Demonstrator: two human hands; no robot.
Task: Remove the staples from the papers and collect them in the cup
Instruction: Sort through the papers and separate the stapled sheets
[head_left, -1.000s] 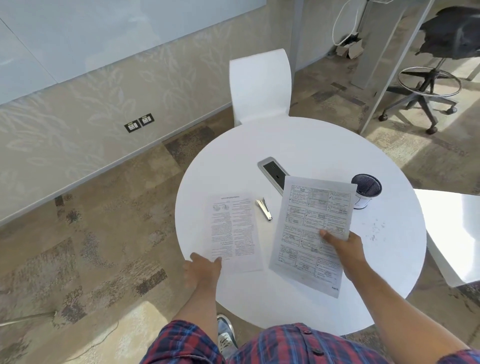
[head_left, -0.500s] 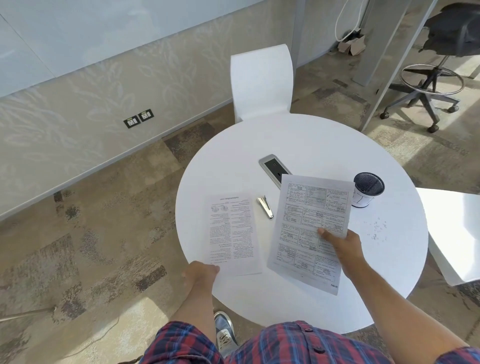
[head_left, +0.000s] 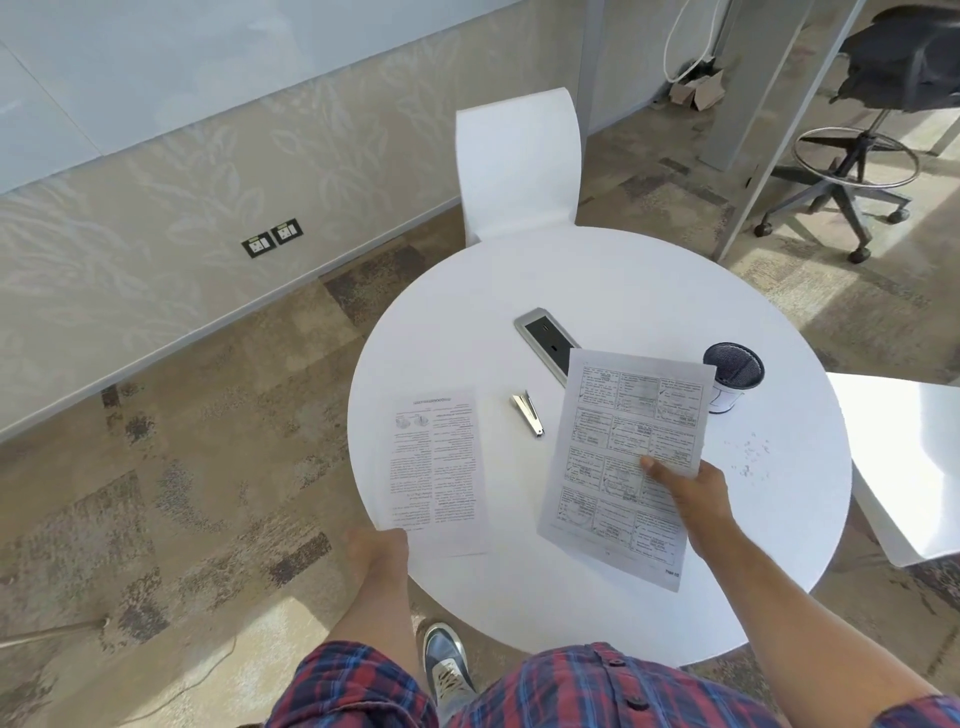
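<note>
Two papers (head_left: 626, 457) (head_left: 436, 470), one in each hand (head_left: 376, 551) (head_left: 691, 493), one cup (head_left: 732, 375), one staple remover (head_left: 527, 414)

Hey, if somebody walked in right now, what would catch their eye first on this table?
Probably the gridded printed sheet that the right hand holds above the round white table. Next, the text page at the table's left edge, pinched by the left hand. Between them lies the metal staple remover, with the dark cup far right.
</note>
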